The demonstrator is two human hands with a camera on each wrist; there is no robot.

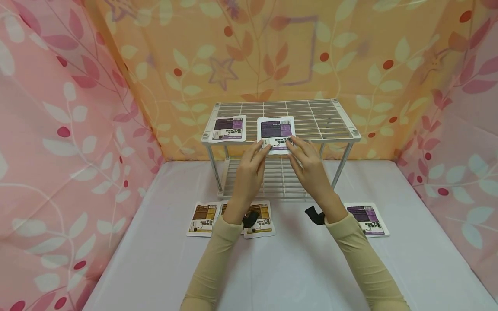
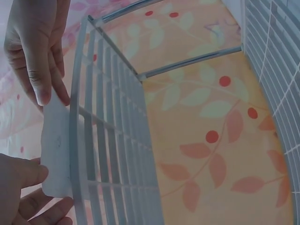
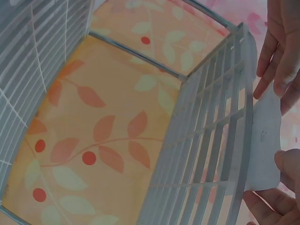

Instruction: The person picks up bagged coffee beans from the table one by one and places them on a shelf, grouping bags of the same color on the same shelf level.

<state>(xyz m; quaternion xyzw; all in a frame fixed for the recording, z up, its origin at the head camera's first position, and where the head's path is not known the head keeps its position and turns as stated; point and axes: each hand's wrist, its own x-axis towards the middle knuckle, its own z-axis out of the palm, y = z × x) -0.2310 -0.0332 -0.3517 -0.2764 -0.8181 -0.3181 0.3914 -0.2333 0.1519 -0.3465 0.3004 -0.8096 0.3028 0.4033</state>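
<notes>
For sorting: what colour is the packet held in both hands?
Purple and white flat packet; head view shows it best.

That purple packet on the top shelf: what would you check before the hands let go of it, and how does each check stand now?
1. Both hands on the purple packet: ok; left hand and right hand pinch its near edge.
2. Packet fully on the wire rack: not ok; its near edge overhangs the front rail.
3. Clear of the neighbouring packet: ok, a gap shows.
4. Packet lying flat: cannot tell.
5. Room farther back on the shelf: ok, bare wires behind it.
</notes>
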